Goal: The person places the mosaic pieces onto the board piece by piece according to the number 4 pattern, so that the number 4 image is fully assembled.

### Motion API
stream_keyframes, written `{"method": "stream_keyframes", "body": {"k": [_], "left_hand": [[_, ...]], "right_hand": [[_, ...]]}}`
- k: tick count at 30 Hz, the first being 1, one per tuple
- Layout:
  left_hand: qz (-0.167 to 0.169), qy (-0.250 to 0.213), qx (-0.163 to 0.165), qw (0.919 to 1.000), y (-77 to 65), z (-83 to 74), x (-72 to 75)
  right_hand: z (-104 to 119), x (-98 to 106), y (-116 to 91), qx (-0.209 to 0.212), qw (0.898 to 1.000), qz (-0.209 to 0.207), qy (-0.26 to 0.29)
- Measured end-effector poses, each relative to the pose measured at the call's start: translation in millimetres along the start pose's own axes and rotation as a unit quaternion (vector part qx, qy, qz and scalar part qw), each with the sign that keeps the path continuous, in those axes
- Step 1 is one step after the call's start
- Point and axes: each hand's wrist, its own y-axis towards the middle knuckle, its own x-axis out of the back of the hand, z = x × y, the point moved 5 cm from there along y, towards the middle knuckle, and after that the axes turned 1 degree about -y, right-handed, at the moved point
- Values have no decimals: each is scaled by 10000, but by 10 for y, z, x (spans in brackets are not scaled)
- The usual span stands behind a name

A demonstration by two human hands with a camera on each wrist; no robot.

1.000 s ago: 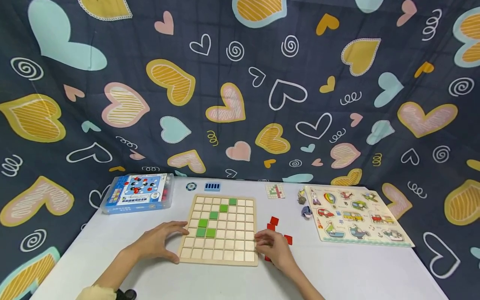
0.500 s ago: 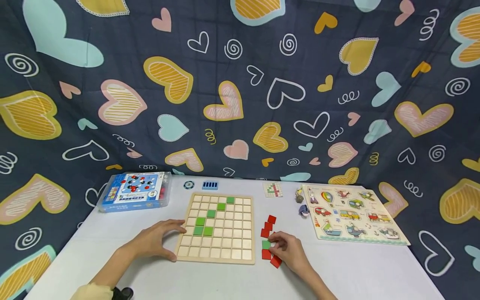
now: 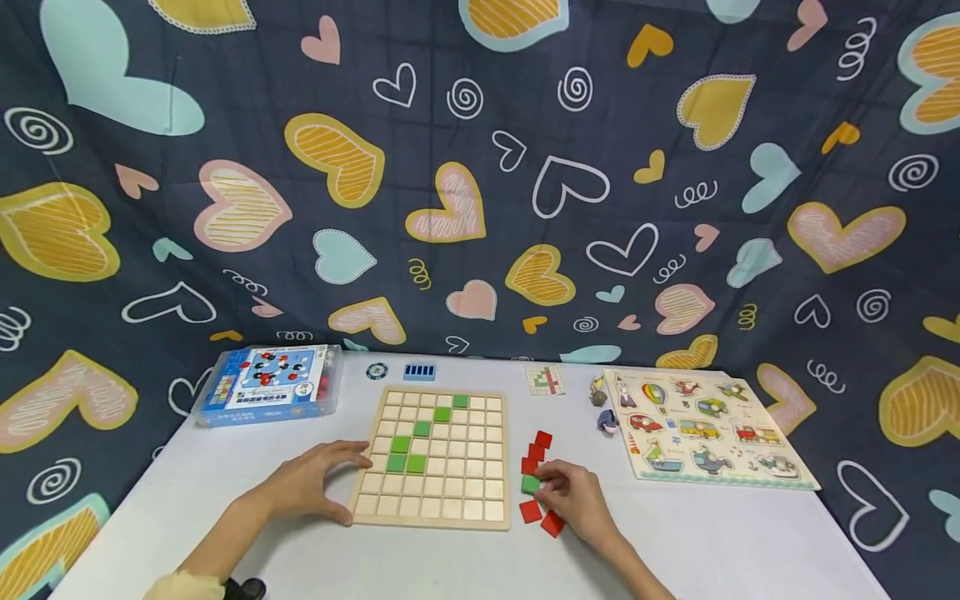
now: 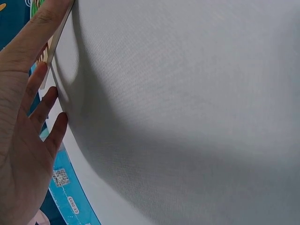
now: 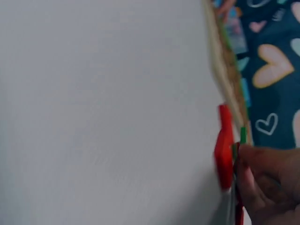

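Observation:
A wooden grid board (image 3: 465, 500) lies on the white table, with several green tiles (image 3: 422, 428) set in its squares. At its left edge rests my left hand (image 3: 303, 481), thumb by the near corner and fingers spread along the side. In the left wrist view that hand's fingers (image 4: 57, 126) are loosely extended. To the right of the board, my right hand (image 3: 577, 500) pinches a green square tile (image 3: 530, 484) between thumb and fingertips. Several red tiles (image 3: 530, 511) lie around it. The right wrist view shows the green tile's edge (image 5: 243, 135) at the fingertips, beside blurred red tiles (image 5: 224, 150).
A boxed molecule set (image 3: 270, 383) stands at the back left. Near it lie a round token (image 3: 377, 371) and a blue striped piece (image 3: 419, 372). A small pattern card (image 3: 544, 380) is behind the board. Small figures (image 3: 607, 422) and a picture puzzle board (image 3: 712, 429) are at right.
My right hand has moved right and down from the board's right edge to the loose tiles, and now pinches a green one. One red tile beside it has shifted slightly. My left hand stays put.

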Motion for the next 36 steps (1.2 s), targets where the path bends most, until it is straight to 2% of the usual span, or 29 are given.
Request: {"method": "stream_keyframes", "body": {"k": [5, 9, 16, 22, 32, 36], "left_hand": [[-60, 27, -36, 10000, 5, 4, -2], [20, -35, 58, 10000, 4, 32, -29], [28, -46, 73, 10000, 6, 42, -48], [-24, -25, 60, 10000, -5, 34, -31], [-53, -38, -14, 10000, -1, 19, -29], [-56, -10, -8, 10000, -10, 28, -30]], "right_hand": [[62, -81, 20, -282, 9980, -334, 462], [159, -205, 69, -117, 9973, -322, 647], [318, -378, 200, 119, 9969, -477, 619], [435, -530, 308, 403, 9958, -402, 716], [562, -747, 423, 507, 9955, -229, 771], [612, -805, 428, 684, 9944, -194, 788]]}}
